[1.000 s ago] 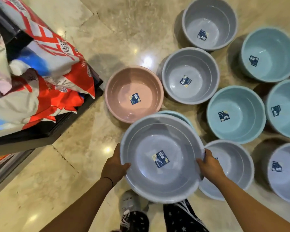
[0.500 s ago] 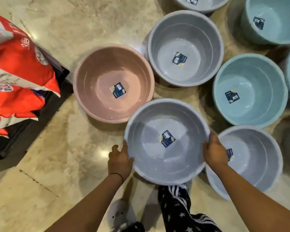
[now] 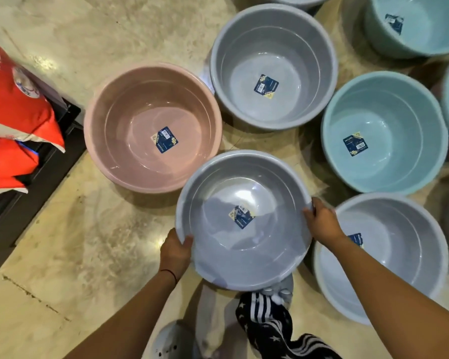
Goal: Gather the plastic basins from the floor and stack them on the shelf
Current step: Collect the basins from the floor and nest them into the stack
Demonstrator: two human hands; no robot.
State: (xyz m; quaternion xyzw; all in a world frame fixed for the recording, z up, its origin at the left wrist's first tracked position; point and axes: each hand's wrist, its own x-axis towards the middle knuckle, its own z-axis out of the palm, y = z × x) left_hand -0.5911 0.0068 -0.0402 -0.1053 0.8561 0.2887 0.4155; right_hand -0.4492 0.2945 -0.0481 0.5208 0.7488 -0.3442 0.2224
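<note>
Both hands, left hand (image 3: 175, 251) and right hand (image 3: 322, 221), grip opposite rims of a grey basin (image 3: 244, 255) holding only a sticker (image 3: 241, 216), beside the pink basin (image 3: 130, 120) on the floor (image 3: 88, 229).

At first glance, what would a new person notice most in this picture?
The grey basin at the center, held at its rim by the left hand and right hand. A lone pink basin sits left of it, among grey and blue ones. Red printed bags lie at the left edge.

Bare floor (image 3: 94, 229) leftward; basins (image 3: 384, 130) crowding ahead and right.
</note>
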